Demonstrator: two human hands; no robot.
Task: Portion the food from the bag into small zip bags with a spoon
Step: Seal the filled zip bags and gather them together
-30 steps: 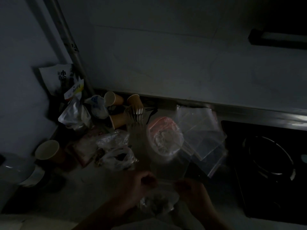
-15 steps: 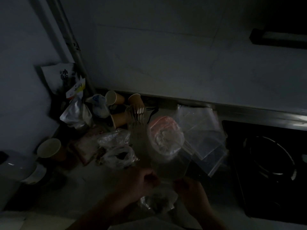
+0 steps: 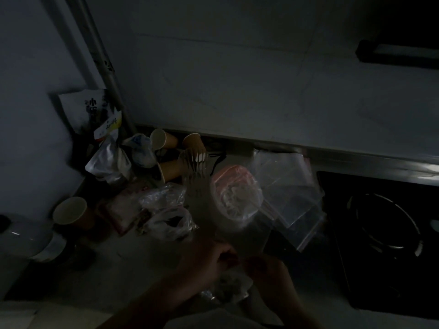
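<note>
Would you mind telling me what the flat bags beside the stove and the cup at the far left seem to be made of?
The flat bags look like thin clear plastic film, glossy: the counter shows through them and their edges catch light. The cup looks like paper, matte, brown outside with a pale lining; the dim light leaves that uncertain.

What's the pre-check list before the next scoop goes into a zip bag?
1. Small bag of food held: ok, left hand and right hand both pinch its top.
2. Its seal shut or open: cannot tell, too dark.
3. Empty zip bags within reach: ok, stack lies beside the stove.
4. Spoon located: cannot tell, none made out.
5. Round container in plastic upright: ok, sits on the counter behind the hands.
6. Paper cup clear of the hands: ok, stands far left.
</note>
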